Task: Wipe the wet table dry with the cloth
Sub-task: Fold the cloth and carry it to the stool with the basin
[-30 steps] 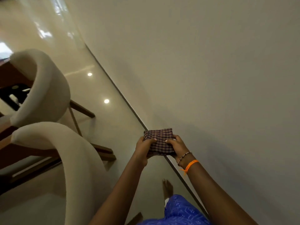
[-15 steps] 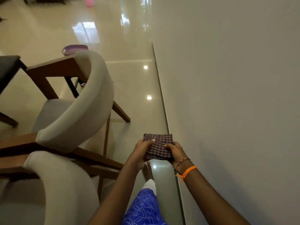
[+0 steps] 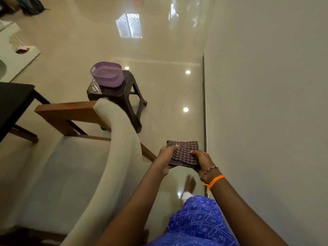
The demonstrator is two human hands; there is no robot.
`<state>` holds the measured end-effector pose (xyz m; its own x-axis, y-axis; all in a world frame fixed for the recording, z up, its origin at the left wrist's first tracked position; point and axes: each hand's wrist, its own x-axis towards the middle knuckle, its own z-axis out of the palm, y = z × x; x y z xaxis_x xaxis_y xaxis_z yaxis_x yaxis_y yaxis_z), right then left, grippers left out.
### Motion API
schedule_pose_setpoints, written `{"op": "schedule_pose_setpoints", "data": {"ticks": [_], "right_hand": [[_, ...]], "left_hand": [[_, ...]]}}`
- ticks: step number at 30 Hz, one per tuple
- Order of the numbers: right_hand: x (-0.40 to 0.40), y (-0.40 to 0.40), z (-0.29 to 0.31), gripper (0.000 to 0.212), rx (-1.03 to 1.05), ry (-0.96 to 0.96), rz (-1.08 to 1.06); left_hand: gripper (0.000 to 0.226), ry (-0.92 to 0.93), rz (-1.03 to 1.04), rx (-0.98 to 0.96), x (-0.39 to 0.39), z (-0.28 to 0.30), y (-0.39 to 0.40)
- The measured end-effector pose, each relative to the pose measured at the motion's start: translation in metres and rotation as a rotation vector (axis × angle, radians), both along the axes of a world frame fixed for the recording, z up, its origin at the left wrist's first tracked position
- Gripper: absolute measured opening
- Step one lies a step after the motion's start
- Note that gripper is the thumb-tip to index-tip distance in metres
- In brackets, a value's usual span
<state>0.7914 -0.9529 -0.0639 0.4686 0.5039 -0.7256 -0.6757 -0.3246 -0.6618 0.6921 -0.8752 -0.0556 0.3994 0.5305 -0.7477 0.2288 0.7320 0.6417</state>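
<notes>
A folded checked cloth [image 3: 184,153], purple and white, is held in front of me above the glossy floor. My left hand [image 3: 164,158] grips its left edge and my right hand [image 3: 201,161] grips its right edge. A dark table [image 3: 12,102] shows at the left edge, only partly in view. I cannot tell whether its top is wet.
A cream upholstered chair [image 3: 120,148] with a wooden frame stands close on my left. Beyond it a dark plastic stool [image 3: 124,96] carries a purple basket [image 3: 107,73]. A plain wall [image 3: 266,103] runs along my right. My foot [image 3: 190,185] is on the shiny tiled floor.
The view has swung left and further into the room, bringing the stool, basket and dark table into sight. Both hands keep the same hold on the cloth.
</notes>
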Motion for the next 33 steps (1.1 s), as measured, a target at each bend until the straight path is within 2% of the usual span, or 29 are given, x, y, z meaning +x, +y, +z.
{"op": "schedule_pose_setpoints", "data": {"ticks": [5,7,15,19,24,29,33], "right_hand": [[0.095,0.121,-0.014,0.02,-0.09,0.012,0.126],[0.123,0.161,-0.01,0.015,-0.101,0.014,0.187],[0.219,0.366,-0.006,0.015,-0.114,-0.014,0.499],[0.238,0.477,-0.019,0.02,-0.125,-0.028,0.647],[0.251,0.618,-0.022,0.033,-0.147,-0.077,0.771],[0.256,0.742,-0.011,0.031,-0.111,-0.04,0.892],[0.251,0.844,-0.017,0.018,-0.122,0.001,0.999]], "left_hand": [[0.016,0.074,0.085,-0.033,0.089,-0.01,0.109],[0.01,0.1,0.115,-0.05,0.115,-0.005,0.145],[0.03,0.061,0.366,-0.051,0.193,-0.006,0.316],[0.015,0.039,0.534,-0.14,0.208,-0.024,0.41],[0.016,-0.023,0.683,-0.201,0.228,-0.034,0.539],[0.026,-0.057,0.808,-0.189,0.232,-0.019,0.651],[0.014,-0.074,0.886,-0.216,0.224,-0.019,0.739]]}}
